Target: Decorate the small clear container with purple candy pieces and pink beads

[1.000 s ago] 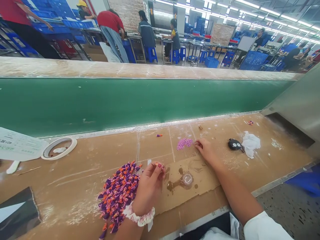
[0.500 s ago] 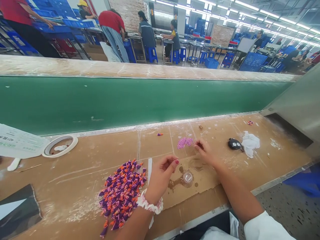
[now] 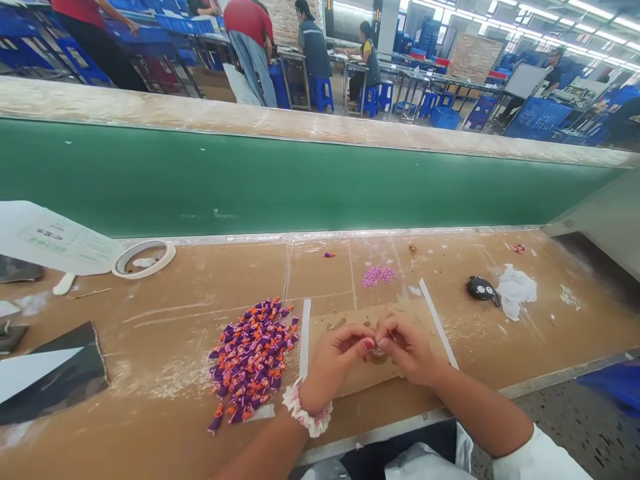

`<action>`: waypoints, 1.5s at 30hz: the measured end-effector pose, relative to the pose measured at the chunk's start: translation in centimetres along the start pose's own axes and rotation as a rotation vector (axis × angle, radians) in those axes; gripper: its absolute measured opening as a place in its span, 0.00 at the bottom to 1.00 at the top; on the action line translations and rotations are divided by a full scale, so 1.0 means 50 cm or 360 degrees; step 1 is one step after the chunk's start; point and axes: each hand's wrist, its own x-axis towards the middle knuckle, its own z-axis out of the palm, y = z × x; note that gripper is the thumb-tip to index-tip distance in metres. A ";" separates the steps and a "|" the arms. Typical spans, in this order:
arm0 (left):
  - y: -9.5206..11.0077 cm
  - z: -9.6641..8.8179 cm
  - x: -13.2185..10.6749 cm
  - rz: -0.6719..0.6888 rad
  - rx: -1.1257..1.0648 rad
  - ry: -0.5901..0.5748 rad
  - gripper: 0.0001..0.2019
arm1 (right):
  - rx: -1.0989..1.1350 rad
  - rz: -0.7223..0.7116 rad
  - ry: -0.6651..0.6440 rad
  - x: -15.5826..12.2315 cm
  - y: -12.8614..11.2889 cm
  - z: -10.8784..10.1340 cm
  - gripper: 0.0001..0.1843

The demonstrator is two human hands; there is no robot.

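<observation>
Fingertips (image 3: 369, 344) of the left hand (image 3: 333, 363) and right hand (image 3: 407, 350) pinch together over the cardboard (image 3: 343, 325) by the bench's (image 3: 165, 420) near edge. What they grip is too small to tell. The purple pile (image 3: 253, 357) lies just left, with pink beads (image 3: 379, 274) farther in. If the pinch slackens, the bit could fall off the edge.

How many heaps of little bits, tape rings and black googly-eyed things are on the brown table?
Heaps: 2, the purple-and-orange heap and the pink bead heap
Tape ring: 1
Black thing with eyes: 1
Total: 4
</observation>
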 end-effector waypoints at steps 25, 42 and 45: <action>-0.049 -0.020 0.020 -0.0077 -0.0246 -0.0182 0.30 | -0.0269 -0.0334 0.0028 0.008 -0.012 -0.004 0.15; -0.012 0.011 -0.008 -0.0032 -0.0126 -0.0090 0.38 | -0.0276 -0.0189 -0.0021 -0.003 -0.001 -0.007 0.11; -0.012 0.010 -0.009 -0.0025 -0.0137 -0.0105 0.36 | -0.0135 -0.0084 -0.0011 -0.004 0.000 -0.007 0.09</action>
